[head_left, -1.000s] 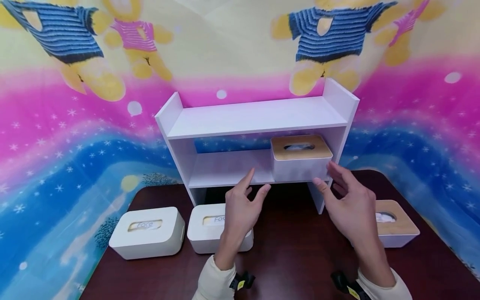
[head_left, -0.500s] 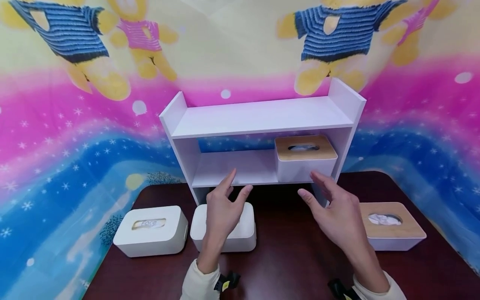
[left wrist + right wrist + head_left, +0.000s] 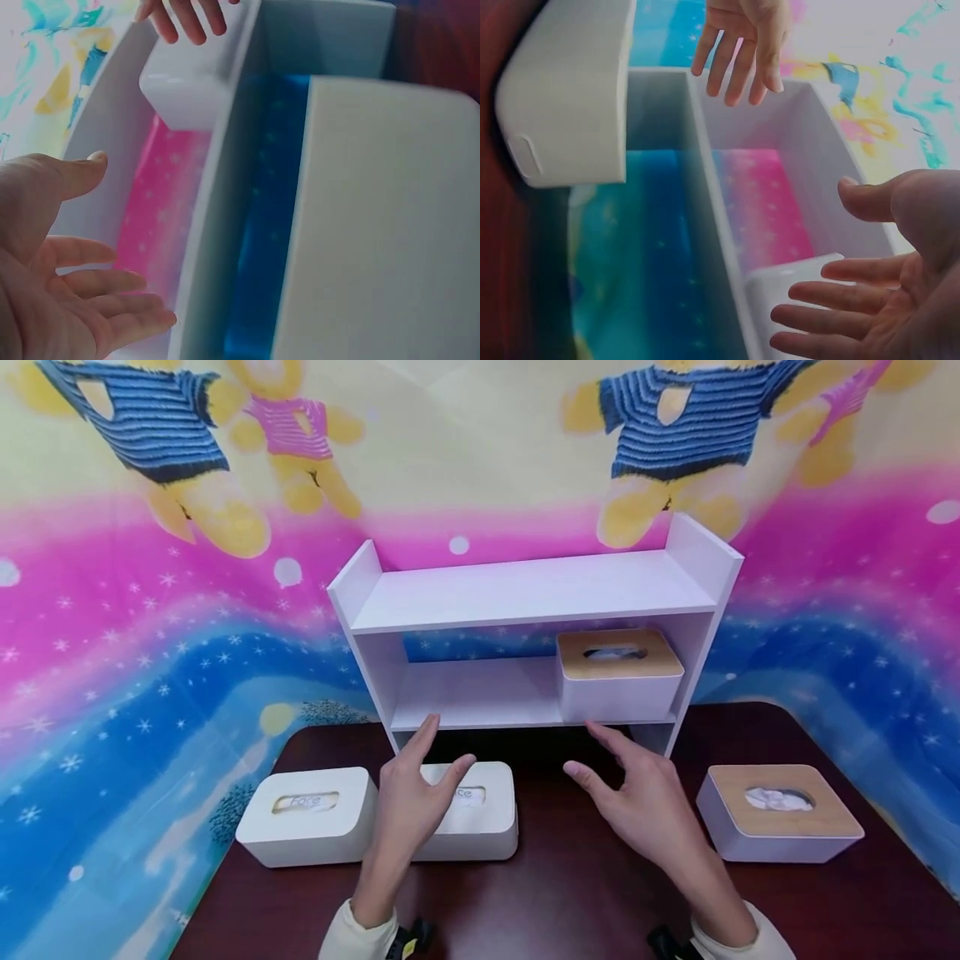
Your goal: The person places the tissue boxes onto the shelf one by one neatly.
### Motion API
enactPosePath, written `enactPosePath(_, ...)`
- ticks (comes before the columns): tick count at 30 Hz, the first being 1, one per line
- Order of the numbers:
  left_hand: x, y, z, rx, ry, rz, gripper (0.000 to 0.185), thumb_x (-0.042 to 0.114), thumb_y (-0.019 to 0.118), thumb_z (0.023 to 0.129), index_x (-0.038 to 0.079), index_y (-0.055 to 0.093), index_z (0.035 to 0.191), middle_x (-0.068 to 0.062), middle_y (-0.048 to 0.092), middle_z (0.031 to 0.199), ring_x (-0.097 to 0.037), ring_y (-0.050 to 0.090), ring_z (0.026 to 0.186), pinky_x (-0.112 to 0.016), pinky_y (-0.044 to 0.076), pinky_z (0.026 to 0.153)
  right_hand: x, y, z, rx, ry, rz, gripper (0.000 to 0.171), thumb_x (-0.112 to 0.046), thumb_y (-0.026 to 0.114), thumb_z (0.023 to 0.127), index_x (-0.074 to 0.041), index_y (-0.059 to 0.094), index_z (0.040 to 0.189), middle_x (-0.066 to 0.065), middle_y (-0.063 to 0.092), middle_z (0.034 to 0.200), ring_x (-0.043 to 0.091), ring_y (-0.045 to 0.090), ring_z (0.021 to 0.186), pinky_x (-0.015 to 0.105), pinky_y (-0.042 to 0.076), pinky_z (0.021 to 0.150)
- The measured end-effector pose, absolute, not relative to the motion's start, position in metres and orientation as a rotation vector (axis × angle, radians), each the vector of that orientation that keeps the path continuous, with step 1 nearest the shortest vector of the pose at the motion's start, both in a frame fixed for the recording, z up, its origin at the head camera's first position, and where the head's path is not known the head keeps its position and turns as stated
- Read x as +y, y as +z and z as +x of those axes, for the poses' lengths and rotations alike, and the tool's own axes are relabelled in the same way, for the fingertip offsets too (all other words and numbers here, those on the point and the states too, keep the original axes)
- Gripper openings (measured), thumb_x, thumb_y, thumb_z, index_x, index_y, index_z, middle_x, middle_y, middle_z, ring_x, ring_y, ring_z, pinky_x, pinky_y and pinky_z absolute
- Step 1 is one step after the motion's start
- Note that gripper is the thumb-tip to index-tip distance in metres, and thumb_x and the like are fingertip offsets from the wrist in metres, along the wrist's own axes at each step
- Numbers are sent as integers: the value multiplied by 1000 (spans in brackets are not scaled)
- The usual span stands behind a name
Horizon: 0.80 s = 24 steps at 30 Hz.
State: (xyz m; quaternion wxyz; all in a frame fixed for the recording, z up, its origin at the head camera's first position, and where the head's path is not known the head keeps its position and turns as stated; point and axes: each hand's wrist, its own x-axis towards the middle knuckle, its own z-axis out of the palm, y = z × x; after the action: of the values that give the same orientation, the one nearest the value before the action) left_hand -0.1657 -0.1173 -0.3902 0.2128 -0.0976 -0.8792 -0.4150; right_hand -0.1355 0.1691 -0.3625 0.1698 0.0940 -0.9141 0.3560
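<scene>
My left hand (image 3: 412,797) hovers with spread fingers, overlapping a white tissue box (image 3: 483,827) in the head view. Nothing is in its grasp. My right hand (image 3: 637,797) is held in front of the shelf unit, fingers extended and holding nothing. On the unit's middle shelf, at the right end, sits a tissue box with a wooden lid (image 3: 621,693). The right fingertips are just below and left of it in the head view. In both wrist views the open palms (image 3: 67,300) face the shelf, and the white box (image 3: 570,112) appears close by.
The white shelf unit (image 3: 525,589) stands at the back of the dark table (image 3: 570,910). Another white tissue box (image 3: 307,818) is at the left, and a second wooden-lidded tissue box (image 3: 780,814) at the right. A printed cloth (image 3: 150,710) hangs behind.
Both hands have drawn left and slightly down, the right one leaving the side of the shelved tissue box. The head view has shifted a little, so the scene sits farther right.
</scene>
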Motion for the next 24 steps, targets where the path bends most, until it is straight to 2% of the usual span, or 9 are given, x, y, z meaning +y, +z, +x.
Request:
enactPosePath(5, -140, -400, -158, -2583, -1124, -199, 87, 41, 84, 95, 8, 43, 165, -13, 44, 170, -35, 46, 155, -60, 45, 121, 158, -380, -145, -2693, 1068, 379, 74, -51, 74, 100, -14, 52, 160, 16, 61, 156, 37, 66, 135, 60, 57, 105)
enactPosePath(10, -154, -408, -151, -2745, -1118, -157, 101, 47, 82, 95, 10, 27, 171, -15, 31, 176, -40, 35, 160, -67, 34, 126, 145, -399, -153, -2775, 1129, 483, 83, -51, 77, 98, -10, 46, 163, 17, 57, 159, 36, 58, 144, 59, 52, 114)
enactPosePath(14, -159, -415, -148, -2835, -1109, -133, 110, 51, 82, 94, 9, 18, 173, -16, 22, 179, -42, 26, 164, -69, 31, 127, 133, -415, -158, -2809, 1179, 507, 91, -49, 81, 96, -5, 42, 165, 18, 53, 162, 36, 53, 150, 58, 48, 118)
enactPosePath(18, -162, -424, -147, -2842, -1089, -133, 116, 53, 84, 91, 6, 16, 173, -17, 18, 180, -41, 23, 165, -67, 30, 128, 123, -428, -159, -2840, 1238, 486, 100, -51, 83, 93, -3, 36, 167, 19, 47, 167, 37, 49, 153, 58, 46, 121)
enactPosePath(24, -170, -434, -143, -2848, -1112, -138, 121, 54, 86, 88, 2, 16, 172, -21, 17, 180, -45, 26, 163, -66, 33, 126, 111, -441, -156, -2857, 1338, 461, 108, -49, 86, 91, -2, 28, 169, 21, 40, 170, 39, 45, 155, 59, 43, 122)
